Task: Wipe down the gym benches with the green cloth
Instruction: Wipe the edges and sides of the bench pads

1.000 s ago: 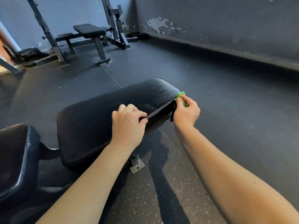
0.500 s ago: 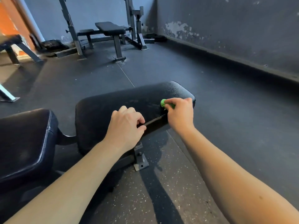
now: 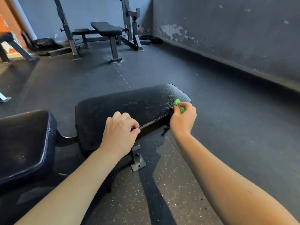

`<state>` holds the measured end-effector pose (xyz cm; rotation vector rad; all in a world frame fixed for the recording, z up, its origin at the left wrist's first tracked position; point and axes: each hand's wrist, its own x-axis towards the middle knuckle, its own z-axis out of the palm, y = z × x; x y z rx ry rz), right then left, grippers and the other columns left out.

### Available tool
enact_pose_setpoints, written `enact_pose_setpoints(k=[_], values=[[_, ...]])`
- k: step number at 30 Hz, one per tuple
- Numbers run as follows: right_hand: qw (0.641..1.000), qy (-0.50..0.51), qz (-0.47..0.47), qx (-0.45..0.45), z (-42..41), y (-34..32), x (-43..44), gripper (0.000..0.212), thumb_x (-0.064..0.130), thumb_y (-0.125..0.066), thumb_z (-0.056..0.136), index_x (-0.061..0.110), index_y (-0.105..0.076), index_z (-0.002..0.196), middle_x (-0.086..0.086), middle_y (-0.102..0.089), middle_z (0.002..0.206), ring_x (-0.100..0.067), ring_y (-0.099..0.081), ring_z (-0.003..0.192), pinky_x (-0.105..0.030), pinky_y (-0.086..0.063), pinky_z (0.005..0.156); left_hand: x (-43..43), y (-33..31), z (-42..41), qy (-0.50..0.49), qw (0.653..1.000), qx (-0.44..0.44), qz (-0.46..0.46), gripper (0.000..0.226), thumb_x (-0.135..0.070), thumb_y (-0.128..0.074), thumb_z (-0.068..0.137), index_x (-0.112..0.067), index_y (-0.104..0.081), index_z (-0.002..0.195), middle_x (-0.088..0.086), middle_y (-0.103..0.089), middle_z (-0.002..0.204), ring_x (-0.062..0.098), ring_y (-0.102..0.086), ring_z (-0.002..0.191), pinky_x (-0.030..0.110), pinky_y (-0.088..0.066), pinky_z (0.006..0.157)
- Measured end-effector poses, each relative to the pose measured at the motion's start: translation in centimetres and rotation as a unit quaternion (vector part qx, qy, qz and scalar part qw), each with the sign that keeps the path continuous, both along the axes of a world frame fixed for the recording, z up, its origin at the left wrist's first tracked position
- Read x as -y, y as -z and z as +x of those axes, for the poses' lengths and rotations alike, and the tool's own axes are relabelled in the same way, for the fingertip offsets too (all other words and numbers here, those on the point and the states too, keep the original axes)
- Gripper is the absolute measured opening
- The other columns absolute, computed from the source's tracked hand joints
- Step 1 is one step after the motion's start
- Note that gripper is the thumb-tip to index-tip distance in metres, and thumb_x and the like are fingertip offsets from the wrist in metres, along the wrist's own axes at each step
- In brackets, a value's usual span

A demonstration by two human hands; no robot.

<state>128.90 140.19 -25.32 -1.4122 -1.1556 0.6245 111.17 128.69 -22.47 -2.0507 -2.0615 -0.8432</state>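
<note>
Two hands on padded worktop point(image 3: 129, 104): R hand point(image 3: 183, 120) grip is pinching bunched green cloth point(image 3: 177, 103), pad corner just beneath; L hand point(image 3: 120, 132), left of grip, is clutching near edge. Prob. better spreading cloth flatter.

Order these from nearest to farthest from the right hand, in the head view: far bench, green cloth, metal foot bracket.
1. green cloth: pinched in the right hand.
2. metal foot bracket: on the floor, lower left.
3. far bench: by the back wall.
</note>
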Motion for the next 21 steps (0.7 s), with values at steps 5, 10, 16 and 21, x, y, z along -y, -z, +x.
enact_pose_setpoints(k=[5,10,16,21], values=[[0.994,-0.093,0.000,-0.056,-2.3,2.8,4.7,0.022,0.005,-0.072,0.087,0.025,-0.067,0.095,0.002,-0.065,0.105,-0.019,-0.063,0.100,-0.025,-0.048,0.086,0.0,1.1,0.2,-0.008,0.999,-0.022,0.038,0.003,-0.019,-0.077,0.086,-0.023,-0.077,0.086,-0.007,-0.062,0.087,0.022,-0.050,0.087,0.041,-0.038,0.075],[0.989,0.007,-0.038,-0.146,0.1,2.4,1.2,0.019,0.005,-0.072,0.085,0.022,-0.067,0.093,0.005,-0.068,0.093,-0.015,-0.065,0.088,-0.027,-0.052,0.084,0.3,1.1,0.1,0.001,0.999,-0.028,0.046,0.005,-0.017,-0.078,0.084,-0.022,-0.078,0.085,-0.006,-0.062,0.083,0.022,-0.048,0.085,0.038,-0.033,0.074],[0.969,0.086,-0.069,-0.221,1.4,1.9,-1.4,0.013,0.014,-0.072,0.087,0.024,-0.066,0.094,0.009,-0.067,0.091,-0.018,-0.068,0.093,-0.032,-0.055,0.092,0.1,1.1,0.2,-0.007,0.998,-0.033,0.044,0.005,-0.020,-0.075,0.088,-0.024,-0.078,0.087,-0.008,-0.062,0.087,0.020,-0.047,0.087,0.035,-0.029,0.076],[0.984,-0.042,-0.059,-0.161,-3.2,4.2,4.2,0.011,0.016,-0.077,0.083,0.023,-0.069,0.086,0.001,-0.072,0.095,-0.019,-0.068,0.093,-0.032,-0.054,0.086,0.1,1.3,0.2,-0.007,0.999,-0.027,0.042,0.004,-0.019,-0.075,0.088,-0.022,-0.077,0.087,-0.007,-0.062,0.088,0.022,-0.048,0.088,0.037,-0.032,0.078]])
